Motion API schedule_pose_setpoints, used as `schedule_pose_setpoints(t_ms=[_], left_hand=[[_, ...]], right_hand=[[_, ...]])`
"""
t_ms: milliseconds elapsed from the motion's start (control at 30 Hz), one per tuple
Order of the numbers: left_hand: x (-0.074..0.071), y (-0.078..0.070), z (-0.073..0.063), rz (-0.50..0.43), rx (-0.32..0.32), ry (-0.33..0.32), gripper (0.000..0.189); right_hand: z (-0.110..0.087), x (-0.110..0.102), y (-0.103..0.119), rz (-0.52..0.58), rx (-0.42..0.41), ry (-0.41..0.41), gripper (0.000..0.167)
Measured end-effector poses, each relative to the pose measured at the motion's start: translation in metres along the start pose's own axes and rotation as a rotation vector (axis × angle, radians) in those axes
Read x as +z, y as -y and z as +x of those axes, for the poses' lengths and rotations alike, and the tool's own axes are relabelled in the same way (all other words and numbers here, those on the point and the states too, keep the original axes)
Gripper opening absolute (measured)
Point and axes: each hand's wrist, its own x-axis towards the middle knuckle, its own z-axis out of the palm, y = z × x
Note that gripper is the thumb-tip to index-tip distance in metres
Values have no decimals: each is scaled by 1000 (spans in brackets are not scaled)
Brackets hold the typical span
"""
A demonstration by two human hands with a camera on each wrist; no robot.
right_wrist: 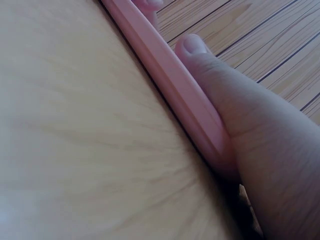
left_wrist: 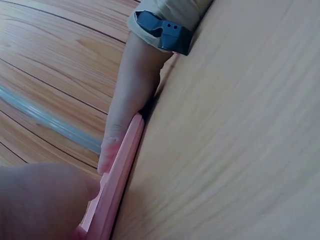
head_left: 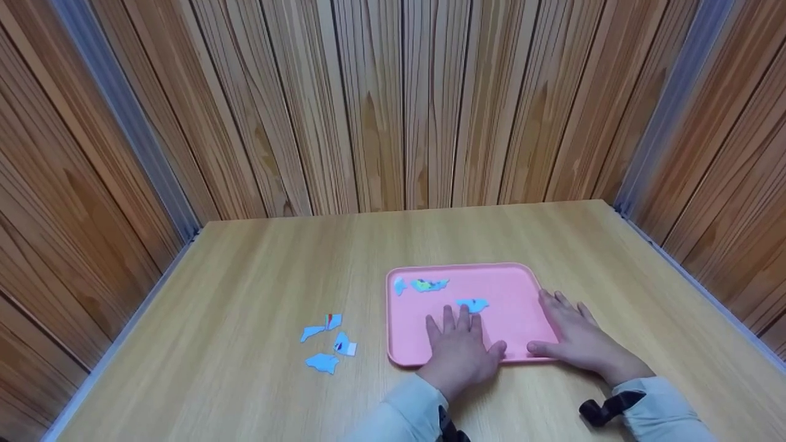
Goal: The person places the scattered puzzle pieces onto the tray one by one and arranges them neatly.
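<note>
A pink tray (head_left: 509, 282) lies on the table, with a few blue jigsaw-like pieces on it. My left hand (head_left: 460, 353) reaches over the tray's front rim, fingers spread out straight. Its fingertips come right up to a blue piece (head_left: 476, 304). At the tray's near right corner rests my right hand (head_left: 574, 337), thumb over the front part and fingers stretched along the right rim. In the right wrist view, that thumb (right_wrist: 195, 47) lies against the pink rim. A multicoloured piece (head_left: 428, 285) and a small pale blue piece (head_left: 400, 285) sit near the tray's back left corner.
Left of the tray, several loose pieces lie on the wooden table (head_left: 245, 294), among them a plain blue piece (head_left: 322, 363) and one with a white part (head_left: 346, 345). Wood-panelled walls (head_left: 381, 110) enclose the back and both sides.
</note>
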Motion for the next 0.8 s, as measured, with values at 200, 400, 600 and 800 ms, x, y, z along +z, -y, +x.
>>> schedule_pose_setpoints(t_ms=[200, 400, 600, 800], left_hand=[[-3, 5, 4, -141, 4, 27, 73], [1, 8, 14, -131, 7, -10, 79], [1, 10, 23, -101, 13, -40, 84], [-1, 11, 33, -88, 17, -26, 82]], right_hand=[[-1, 1, 0, -12, 14, -2, 112], [-2, 4, -2, -24, -32, -54, 109], [-1, 3, 0, -17, -27, -37, 109], [0, 2, -1, -10, 0, -10, 110]])
